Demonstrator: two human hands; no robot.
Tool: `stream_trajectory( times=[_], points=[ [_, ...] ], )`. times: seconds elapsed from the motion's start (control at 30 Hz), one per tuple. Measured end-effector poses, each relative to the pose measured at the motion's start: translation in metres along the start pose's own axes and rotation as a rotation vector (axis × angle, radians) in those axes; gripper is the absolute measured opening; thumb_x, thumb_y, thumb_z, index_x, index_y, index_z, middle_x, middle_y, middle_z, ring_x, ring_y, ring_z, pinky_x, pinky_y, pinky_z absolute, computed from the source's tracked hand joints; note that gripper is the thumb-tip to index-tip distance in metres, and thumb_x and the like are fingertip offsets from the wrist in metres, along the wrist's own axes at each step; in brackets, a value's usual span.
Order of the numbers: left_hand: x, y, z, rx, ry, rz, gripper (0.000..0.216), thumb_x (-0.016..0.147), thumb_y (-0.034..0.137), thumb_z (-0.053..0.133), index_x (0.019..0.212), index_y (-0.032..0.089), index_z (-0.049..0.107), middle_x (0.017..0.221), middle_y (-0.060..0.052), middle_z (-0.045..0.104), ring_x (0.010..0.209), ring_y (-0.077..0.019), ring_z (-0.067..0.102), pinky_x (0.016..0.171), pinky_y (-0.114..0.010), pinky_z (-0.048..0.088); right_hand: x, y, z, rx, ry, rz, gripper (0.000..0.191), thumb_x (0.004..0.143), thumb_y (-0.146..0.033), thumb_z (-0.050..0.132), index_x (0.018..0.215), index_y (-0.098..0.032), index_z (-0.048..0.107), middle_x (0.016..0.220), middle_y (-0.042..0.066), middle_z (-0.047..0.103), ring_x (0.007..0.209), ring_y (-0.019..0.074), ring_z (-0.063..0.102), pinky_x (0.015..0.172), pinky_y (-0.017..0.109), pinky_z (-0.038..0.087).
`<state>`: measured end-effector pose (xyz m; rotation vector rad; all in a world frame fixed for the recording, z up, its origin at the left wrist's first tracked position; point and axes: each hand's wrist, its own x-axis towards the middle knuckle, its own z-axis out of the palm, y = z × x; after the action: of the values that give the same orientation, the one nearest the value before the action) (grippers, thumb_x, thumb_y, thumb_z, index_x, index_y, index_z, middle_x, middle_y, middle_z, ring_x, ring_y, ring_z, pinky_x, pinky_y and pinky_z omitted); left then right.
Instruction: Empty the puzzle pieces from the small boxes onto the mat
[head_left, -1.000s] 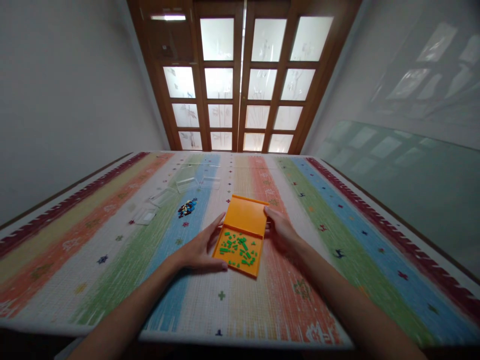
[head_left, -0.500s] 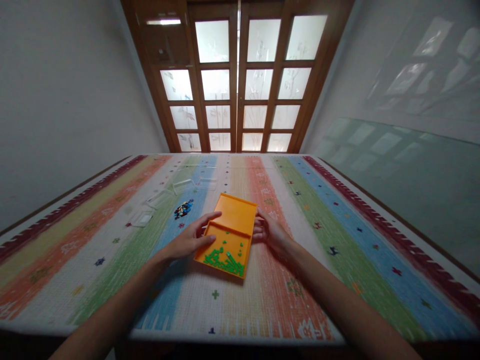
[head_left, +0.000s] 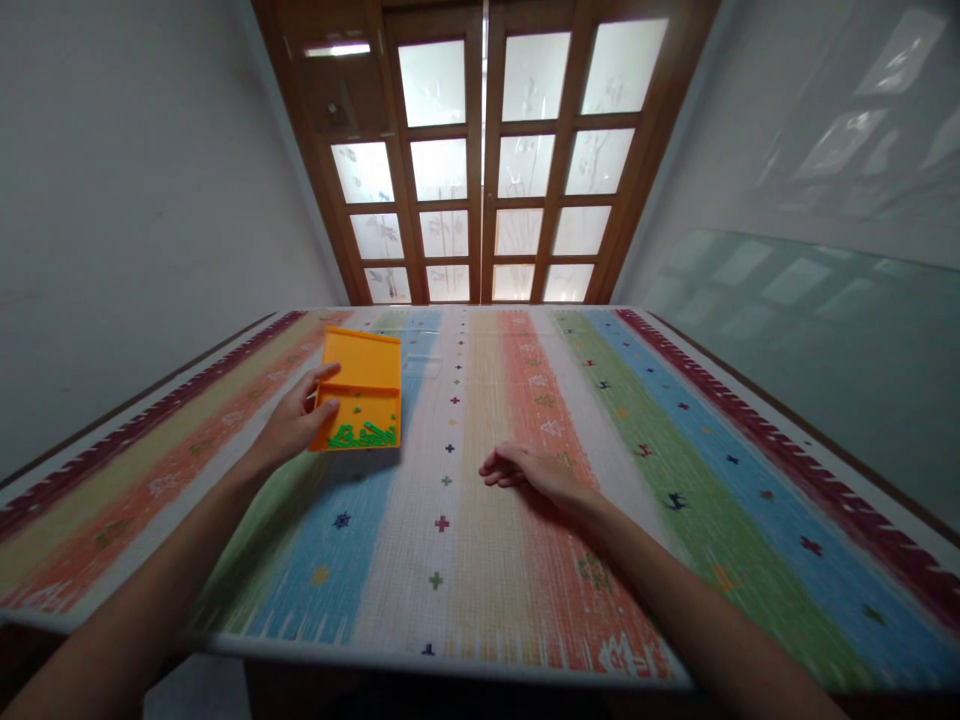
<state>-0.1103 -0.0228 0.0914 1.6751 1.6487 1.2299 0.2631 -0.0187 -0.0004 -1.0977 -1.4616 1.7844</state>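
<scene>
An orange box (head_left: 362,360) with a hinged lid is held opened out by my left hand (head_left: 294,415), fingers behind and thumb over its left edge. It is tilted and raised above the table, its shadow falling below it. Small green pieces (head_left: 365,435) are heaped along the near side of its lower half, with a few loose ones higher up. My right hand (head_left: 534,470) hovers over the cream and orange stripes, fingers loosely bent and holding nothing. The dark and blue small pieces and most of the clear plastic items are hidden behind the box.
A striped cloth (head_left: 491,560) with small woven figures covers the table. A faint clear plastic edge (head_left: 422,366) shows right of the box. Plain walls flank the table, a glass panel (head_left: 810,330) leans at the right, and glazed wooden doors (head_left: 484,160) stand beyond the far edge.
My left hand has carried the orange box left and away from me, over where the dark and blue pieces lay. My right hand has let go of the box and moved slightly toward me.
</scene>
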Motion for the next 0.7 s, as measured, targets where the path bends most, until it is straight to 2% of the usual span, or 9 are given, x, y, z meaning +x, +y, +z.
stream_trajectory(
  times=[0.07, 0.17, 0.3, 0.4, 0.5, 0.6, 0.7],
  points=[
    [0.006, -0.003, -0.009, 0.07, 0.073, 0.006, 0.061, 0.081, 0.031, 0.065, 0.141, 0.021, 0.056, 0.148, -0.014, 0.056, 0.116, -0.0293, 0.068, 0.098, -0.049, 0.06, 0.0, 0.001, -0.001, -0.006, -0.011, -0.015, 0.04, 0.089, -0.055, 0.06, 0.083, -0.018, 0.073, 0.093, 0.011, 0.077, 0.086, 0.019, 0.072, 0.086, 0.034, 0.053],
    [0.014, -0.004, -0.021, 0.109, 0.098, -0.002, 0.061, 0.086, 0.025, 0.06, 0.146, 0.019, 0.05, 0.15, -0.015, 0.056, 0.11, -0.0275, 0.07, 0.097, -0.05, 0.059, -0.001, 0.002, -0.002, -0.014, -0.023, -0.031, 0.042, 0.086, -0.058, 0.062, 0.083, -0.018, 0.073, 0.093, 0.011, 0.077, 0.087, 0.0196, 0.072, 0.087, 0.035, 0.053],
    [0.027, -0.006, -0.032, 0.261, 0.159, 0.099, 0.059, 0.086, 0.019, 0.057, 0.145, 0.016, 0.051, 0.15, -0.014, 0.057, 0.12, -0.0317, 0.066, 0.105, -0.054, 0.053, -0.002, 0.001, -0.001, -0.013, -0.022, -0.033, 0.042, 0.084, -0.06, 0.063, 0.083, -0.019, 0.073, 0.093, 0.01, 0.077, 0.087, 0.0199, 0.071, 0.087, 0.036, 0.053],
    [0.035, -0.01, -0.037, 0.392, 0.162, 0.13, 0.061, 0.087, 0.02, 0.054, 0.148, 0.017, 0.049, 0.145, -0.013, 0.061, 0.116, -0.033, 0.068, 0.105, -0.055, 0.052, -0.003, 0.001, -0.001, -0.017, -0.022, -0.033, 0.043, 0.082, -0.061, 0.064, 0.083, -0.019, 0.072, 0.093, 0.01, 0.076, 0.088, 0.0201, 0.071, 0.088, 0.036, 0.053],
    [0.042, -0.017, -0.039, 0.502, 0.16, 0.189, 0.061, 0.087, 0.022, 0.053, 0.148, 0.016, 0.049, 0.141, -0.014, 0.063, 0.114, -0.035, 0.069, 0.101, -0.055, 0.054, -0.003, 0.0, 0.0, -0.022, -0.027, -0.03, 0.045, 0.08, -0.063, 0.065, 0.083, -0.019, 0.072, 0.093, 0.01, 0.076, 0.088, 0.0202, 0.071, 0.088, 0.037, 0.053],
    [0.047, -0.024, -0.036, 0.585, 0.159, 0.305, 0.059, 0.085, 0.02, 0.05, 0.144, 0.015, 0.05, 0.141, -0.016, 0.062, 0.125, -0.0369, 0.063, 0.108, -0.056, 0.049, -0.003, 0.0, 0.0, -0.024, -0.025, -0.03, 0.046, 0.08, -0.064, 0.065, 0.083, -0.019, 0.072, 0.093, 0.01, 0.076, 0.088, 0.0205, 0.071, 0.089, 0.037, 0.052],
    [0.048, -0.029, -0.03, 0.613, 0.135, 0.349, 0.059, 0.084, 0.019, 0.047, 0.143, 0.017, 0.05, 0.143, -0.016, 0.061, 0.133, -0.0364, 0.057, 0.113, -0.058, 0.044, -0.003, 0.001, 0.0, -0.029, -0.018, -0.035, 0.046, 0.081, -0.065, 0.065, 0.083, -0.019, 0.071, 0.093, 0.01, 0.075, 0.088, 0.0209, 0.071, 0.089, 0.038, 0.052]
  ],
)
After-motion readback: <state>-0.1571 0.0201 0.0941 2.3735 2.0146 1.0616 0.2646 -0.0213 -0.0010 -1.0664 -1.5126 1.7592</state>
